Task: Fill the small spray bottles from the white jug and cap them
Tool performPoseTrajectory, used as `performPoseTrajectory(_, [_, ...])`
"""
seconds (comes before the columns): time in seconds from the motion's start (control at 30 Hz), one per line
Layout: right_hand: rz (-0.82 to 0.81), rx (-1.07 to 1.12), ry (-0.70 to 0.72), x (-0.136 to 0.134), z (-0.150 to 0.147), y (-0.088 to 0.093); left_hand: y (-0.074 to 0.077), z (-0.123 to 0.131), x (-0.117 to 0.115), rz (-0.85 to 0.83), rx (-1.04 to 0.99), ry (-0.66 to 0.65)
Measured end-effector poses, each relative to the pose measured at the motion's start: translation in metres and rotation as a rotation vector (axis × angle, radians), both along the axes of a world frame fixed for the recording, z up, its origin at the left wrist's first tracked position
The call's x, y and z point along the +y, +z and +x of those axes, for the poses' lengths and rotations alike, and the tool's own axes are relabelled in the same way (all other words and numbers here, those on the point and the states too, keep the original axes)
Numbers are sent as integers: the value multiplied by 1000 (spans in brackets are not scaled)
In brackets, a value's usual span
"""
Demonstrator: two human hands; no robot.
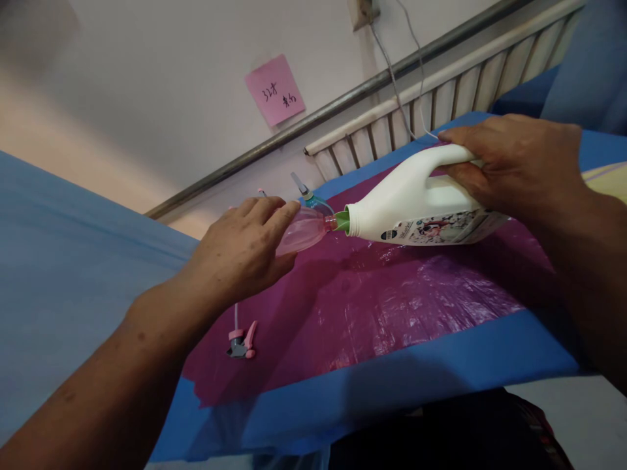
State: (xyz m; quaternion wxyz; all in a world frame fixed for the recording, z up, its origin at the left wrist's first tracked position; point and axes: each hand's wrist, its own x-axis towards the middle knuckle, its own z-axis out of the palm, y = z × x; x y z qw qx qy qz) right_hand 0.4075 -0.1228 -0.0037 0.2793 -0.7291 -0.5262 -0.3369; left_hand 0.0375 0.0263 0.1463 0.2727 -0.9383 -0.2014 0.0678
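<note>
My left hand [249, 245] is closed around the body of a clear pink spray bottle [306, 232], which lies tilted with its neck to the right. My right hand [524, 163] grips the handle of a white laundry detergent jug [392, 202], tipped nearly on its side. The jug's green spout [341, 220] meets the mouth of the pink bottle. Whether liquid is flowing cannot be seen. A pink and grey trigger spray head [241, 343] with a thin tube lies below my left hand. Behind the pink bottle is a blue bottle [316, 203], partly hidden.
Purple plastic sheeting [362, 307] covers part of the blue table [318, 391]. Along the wall run a metal pipe [274, 140] and a white radiator [450, 98]. Cables hang from a socket [361, 13]. A pink handwritten note [275, 90] is on the wall.
</note>
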Motion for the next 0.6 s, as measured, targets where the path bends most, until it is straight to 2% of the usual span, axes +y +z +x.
performPoseTrajectory(0.6, [-23, 9, -5, -2, -4, 4, 3, 3, -2, 15, 40, 6])
